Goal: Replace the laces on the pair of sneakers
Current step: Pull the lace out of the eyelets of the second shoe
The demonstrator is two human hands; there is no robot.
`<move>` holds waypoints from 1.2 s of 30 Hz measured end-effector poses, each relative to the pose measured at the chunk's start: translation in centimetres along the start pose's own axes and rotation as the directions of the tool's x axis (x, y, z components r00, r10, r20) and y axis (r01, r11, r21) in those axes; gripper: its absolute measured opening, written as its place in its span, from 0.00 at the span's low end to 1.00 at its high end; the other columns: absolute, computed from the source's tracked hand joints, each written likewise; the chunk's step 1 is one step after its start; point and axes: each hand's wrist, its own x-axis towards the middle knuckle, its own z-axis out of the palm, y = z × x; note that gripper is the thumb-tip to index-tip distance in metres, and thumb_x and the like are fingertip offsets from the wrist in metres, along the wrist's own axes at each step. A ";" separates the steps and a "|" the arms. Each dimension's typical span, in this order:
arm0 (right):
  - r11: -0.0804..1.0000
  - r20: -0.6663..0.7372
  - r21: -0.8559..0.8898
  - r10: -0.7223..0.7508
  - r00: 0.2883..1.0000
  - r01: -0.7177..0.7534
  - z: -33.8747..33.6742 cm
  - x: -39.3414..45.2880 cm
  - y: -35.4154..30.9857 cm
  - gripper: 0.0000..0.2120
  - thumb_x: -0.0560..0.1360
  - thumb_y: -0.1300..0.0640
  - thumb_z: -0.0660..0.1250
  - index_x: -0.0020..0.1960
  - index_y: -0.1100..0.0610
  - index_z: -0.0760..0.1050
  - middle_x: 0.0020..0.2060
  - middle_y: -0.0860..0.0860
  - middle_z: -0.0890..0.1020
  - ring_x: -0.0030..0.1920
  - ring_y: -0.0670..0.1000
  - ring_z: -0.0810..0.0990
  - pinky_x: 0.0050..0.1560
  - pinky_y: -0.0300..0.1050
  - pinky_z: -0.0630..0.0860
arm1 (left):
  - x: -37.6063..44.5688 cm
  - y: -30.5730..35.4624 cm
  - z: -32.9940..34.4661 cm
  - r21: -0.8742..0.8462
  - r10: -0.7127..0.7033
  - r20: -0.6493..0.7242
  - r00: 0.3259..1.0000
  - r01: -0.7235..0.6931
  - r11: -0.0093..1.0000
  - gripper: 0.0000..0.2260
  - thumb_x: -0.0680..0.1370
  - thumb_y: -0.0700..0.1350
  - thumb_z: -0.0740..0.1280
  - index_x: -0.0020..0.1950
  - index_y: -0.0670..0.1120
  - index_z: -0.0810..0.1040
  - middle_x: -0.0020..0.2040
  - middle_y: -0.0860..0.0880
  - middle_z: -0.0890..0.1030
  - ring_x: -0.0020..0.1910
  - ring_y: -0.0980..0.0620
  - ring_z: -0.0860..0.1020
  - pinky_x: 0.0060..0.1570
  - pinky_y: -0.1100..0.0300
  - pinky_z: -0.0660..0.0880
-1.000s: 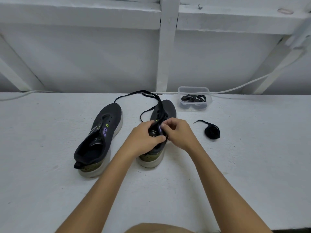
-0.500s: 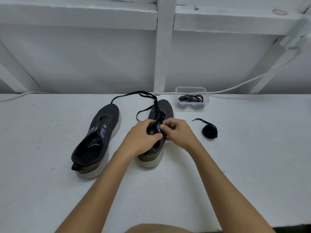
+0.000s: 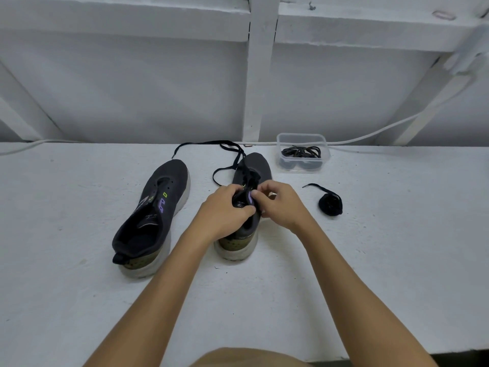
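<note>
Little has moved: our left hand [image 3: 225, 207] and right hand [image 3: 275, 205] still pinch the lace [image 3: 232, 154] on the right sneaker [image 3: 251, 168], twelve o'clock; next, we judge, threading another eyelet.

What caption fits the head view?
Both hands, left and right, work a black lace into the right-side sneaker; the other sneaker sits unlaced.

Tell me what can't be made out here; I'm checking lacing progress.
- Right sneaker, head view: the upper eyelets are covered by the left hand and right hand.
- Lace: where it enters is hidden by the fingers.
- Clear container: the count of laces inside is too tangled to tell.
</note>
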 end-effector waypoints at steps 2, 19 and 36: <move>1.000 -0.082 -0.023 -0.021 0.996 0.019 -0.2 0.4 -0.5 0.06 0.81 0.55 0.65 0.49 0.56 0.76 0.42 0.49 0.82 0.35 0.47 0.83 0.43 0.55 0.84 | 0.0 0.0 0.0 -0.007 -0.002 0.002 1.000 0.002 1.000 0.22 0.76 0.55 0.69 0.69 0.56 0.72 0.63 0.57 0.74 0.60 0.53 0.74 0.59 0.54 0.73; 0.980 -0.427 0.194 0.039 0.903 0.050 -0.8 0.6 -0.9 0.05 0.83 0.53 0.63 0.51 0.53 0.75 0.47 0.49 0.80 0.35 0.42 0.83 0.38 0.43 0.82 | -0.1 -0.1 0.0 -0.012 -0.014 0.022 1.000 0.014 1.000 0.22 0.76 0.56 0.69 0.69 0.56 0.72 0.61 0.57 0.74 0.59 0.53 0.74 0.60 0.53 0.73; 0.945 -0.468 0.325 0.130 0.874 0.034 0.4 0.3 -0.6 0.07 0.82 0.51 0.64 0.48 0.53 0.76 0.45 0.49 0.82 0.35 0.44 0.82 0.42 0.48 0.82 | -0.3 0.0 0.1 0.007 -0.018 0.009 1.000 0.018 1.000 0.22 0.76 0.55 0.68 0.70 0.56 0.72 0.62 0.56 0.75 0.59 0.52 0.75 0.59 0.54 0.74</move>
